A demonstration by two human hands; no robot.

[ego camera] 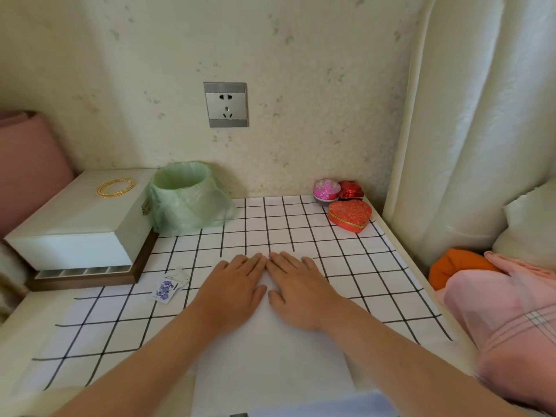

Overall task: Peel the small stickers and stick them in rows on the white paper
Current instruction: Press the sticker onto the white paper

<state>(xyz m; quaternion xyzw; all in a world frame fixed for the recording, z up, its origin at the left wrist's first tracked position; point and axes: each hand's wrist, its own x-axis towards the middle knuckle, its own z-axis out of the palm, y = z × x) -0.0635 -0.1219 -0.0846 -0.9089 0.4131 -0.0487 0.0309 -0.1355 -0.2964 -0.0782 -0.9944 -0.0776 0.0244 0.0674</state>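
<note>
A white sheet of paper (270, 356) lies on the checked tablecloth (346, 260) in front of me. My left hand (234, 290) and my right hand (301, 290) both lie flat on its far end, fingers straight, index fingertips almost touching. A small packet of purple stickers (167, 286) lies on the cloth to the left of my left hand, apart from it. Neither hand holds anything.
A white box (75, 224) with gold bangles (115, 187) stands at the back left, beside a small bin lined with a green bag (186, 197). Small red and pink gift boxes (346, 206) sit at the back right. Pink and orange fabric (496, 296) lies off the right edge.
</note>
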